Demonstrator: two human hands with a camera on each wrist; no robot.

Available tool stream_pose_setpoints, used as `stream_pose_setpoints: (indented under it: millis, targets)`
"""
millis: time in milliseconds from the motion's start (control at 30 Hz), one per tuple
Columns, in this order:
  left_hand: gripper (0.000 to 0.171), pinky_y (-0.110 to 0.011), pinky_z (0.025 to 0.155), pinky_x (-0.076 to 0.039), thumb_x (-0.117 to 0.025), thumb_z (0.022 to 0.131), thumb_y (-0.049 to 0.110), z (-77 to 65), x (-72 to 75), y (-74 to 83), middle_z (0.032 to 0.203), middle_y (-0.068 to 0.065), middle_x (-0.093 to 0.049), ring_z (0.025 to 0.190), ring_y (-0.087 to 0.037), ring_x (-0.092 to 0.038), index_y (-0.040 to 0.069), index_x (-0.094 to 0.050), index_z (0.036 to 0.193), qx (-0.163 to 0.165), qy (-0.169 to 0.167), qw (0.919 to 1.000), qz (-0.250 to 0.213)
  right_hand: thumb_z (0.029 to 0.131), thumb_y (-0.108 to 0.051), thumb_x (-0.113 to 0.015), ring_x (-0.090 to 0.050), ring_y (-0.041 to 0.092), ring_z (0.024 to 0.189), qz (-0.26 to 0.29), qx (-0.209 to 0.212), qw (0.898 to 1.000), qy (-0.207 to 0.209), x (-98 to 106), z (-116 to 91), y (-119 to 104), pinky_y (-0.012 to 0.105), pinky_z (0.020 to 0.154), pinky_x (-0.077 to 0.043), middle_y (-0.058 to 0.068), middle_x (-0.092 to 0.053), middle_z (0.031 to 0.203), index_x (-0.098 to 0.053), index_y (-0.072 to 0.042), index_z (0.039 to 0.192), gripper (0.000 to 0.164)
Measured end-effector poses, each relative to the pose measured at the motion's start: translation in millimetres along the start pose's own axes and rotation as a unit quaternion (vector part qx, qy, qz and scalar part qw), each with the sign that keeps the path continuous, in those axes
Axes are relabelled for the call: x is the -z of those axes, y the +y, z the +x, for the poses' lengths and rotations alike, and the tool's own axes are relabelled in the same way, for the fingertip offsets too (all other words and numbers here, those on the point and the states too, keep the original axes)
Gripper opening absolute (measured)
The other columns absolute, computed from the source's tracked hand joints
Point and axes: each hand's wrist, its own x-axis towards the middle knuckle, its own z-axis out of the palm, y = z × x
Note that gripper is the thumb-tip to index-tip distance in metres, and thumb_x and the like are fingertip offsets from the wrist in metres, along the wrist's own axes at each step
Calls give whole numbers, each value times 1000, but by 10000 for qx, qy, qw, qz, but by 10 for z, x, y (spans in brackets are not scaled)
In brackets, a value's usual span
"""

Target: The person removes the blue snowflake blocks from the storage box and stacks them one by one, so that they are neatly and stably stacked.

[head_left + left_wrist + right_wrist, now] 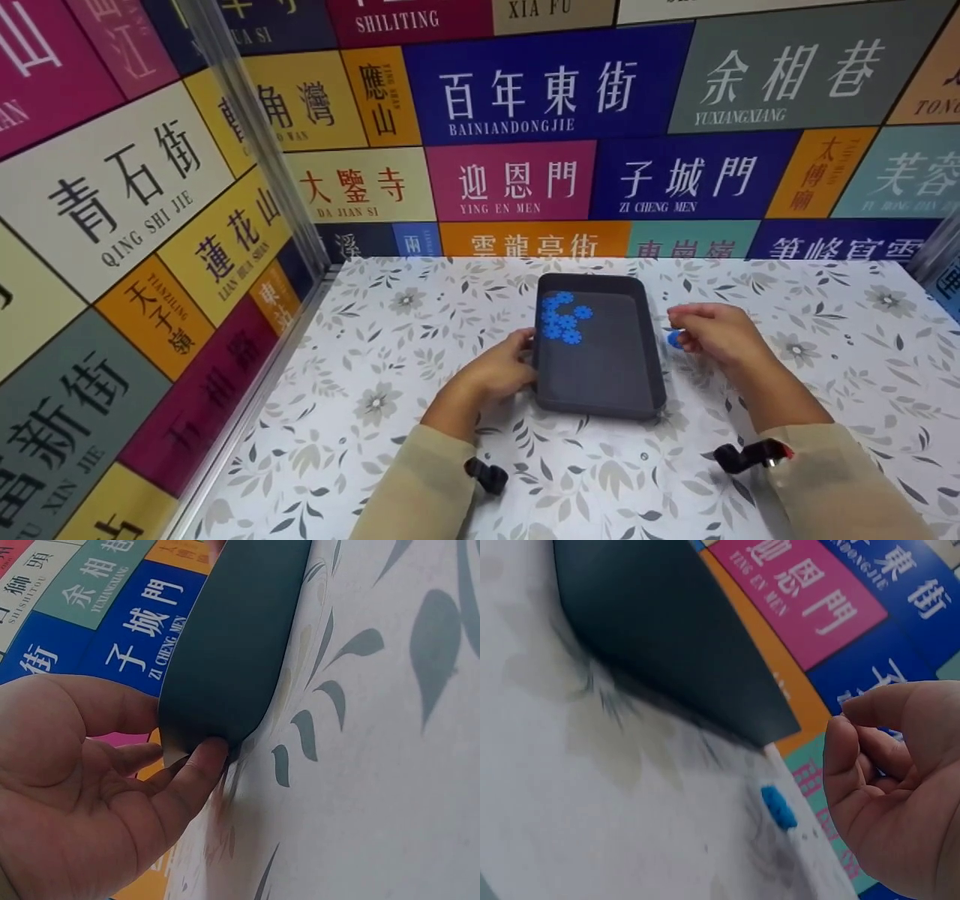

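Observation:
A dark grey rectangular baking pan (pixel 600 375) lies on the table, with several blue snowflake-shaped plastic pieces (pixel 564 321) clustered toward its far left. My left hand (pixel 501 367) holds the pan's left side; in the left wrist view its fingertips (pixel 208 754) sit at the rim and lower edge of the pan wall (pixel 225 645). Right of the pan is my right hand (pixel 716 334), fingers curled, with thumb and forefinger tips meeting and nothing visible between them. A blue piece (pixel 778 807) lies on the tabletop below that hand, apart from its fingers.
White cloth with a grey leaf and flower print (pixel 360 450) covers the table. Panels of coloured street-name signs (pixel 517 180) rise behind and at the left, with a metal corner post (pixel 274 142) between them. Both sleeves (pixel 427 480) carry black wrist mounts.

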Motion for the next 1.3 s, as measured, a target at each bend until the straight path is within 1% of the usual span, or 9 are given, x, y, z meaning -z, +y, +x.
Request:
stream_pose_setpoints:
  millis: [67,133,267,400,500,700,1000,1167,1300]
  targets:
    - [83,-49,127,-40,-65,91,0,0,1,3,168,-13,-46,157,-33,-43,11,-34,167,41,12,10000,6,105,-28,-68,-68,4,76,195,32,9998,-81,-71,-36,-90,20,72,-61,-15,-73,92,-68,-2,133,39]
    - [83,-49,129,-38,-64,92,0,-1,5,7,168,-13,-46,157,-33,-43,12,-33,168,78,10,10000,51,104,-28,-70,-68,5,76,418,89,9990,-162,-142,-84,-178,20,72,-61,-12,-73,94,-73,-9,126,30]
    - [82,-48,130,-36,-63,92,1,-6,19,10,168,-14,-46,157,-33,-43,11,-33,168,-5,-30,9999,122,103,-25,-73,-66,8,75,871,377,9946,-410,-304,-170,-332,20,70,-60,-9,-72,91,-80,-20,108,11]
    - [82,-47,131,-34,-63,91,2,-6,26,3,168,-15,-46,157,-32,-44,9,-33,168,-78,-19,9997,224,102,-25,-73,-66,9,75,1059,541,9914,-547,-448,-196,-437,20,69,-60,-8,-72,87,-81,-26,99,8]
    - [82,-48,131,-34,-63,92,2,-3,24,-7,168,-14,-47,156,-33,-44,10,-34,168,-53,16,9997,228,103,-25,-72,-66,9,78,1157,498,9898,-667,-527,-152,-490,20,72,-60,-7,-71,89,-81,-25,100,9]
    - [83,-48,131,-34,-63,92,0,8,17,-19,169,-14,-45,158,-33,-42,11,-33,168,1,34,10000,30,105,-22,-70,-67,11,83,1572,14,9816,-1082,-638,96,-510,22,76,-58,-5,-72,94,-79,-22,101,10]
    - [82,-49,132,-31,-65,93,5,14,22,-2,169,-10,-46,157,-32,-43,16,-34,169,131,68,9995,265,105,-19,-69,-65,12,85,1999,-409,9737,-1014,-665,583,-492,22,79,-60,-1,-69,90,-75,-16,100,9]
    - [83,-49,132,-31,-64,93,4,13,20,1,169,-9,-46,158,-32,-42,17,-34,169,132,40,9996,258,106,-20,-67,-65,12,83,1771,-454,9793,-864,-706,758,-532,22,79,-60,0,-68,92,-69,-11,111,11]
    - [84,-47,131,-34,-62,92,1,14,24,0,168,-11,-47,158,-31,-42,13,-32,169,34,-6,9998,202,106,-23,-67,-66,11,80,1213,-303,9890,-784,-767,854,-530,21,77,-61,0,-68,94,-67,-7,119,21]
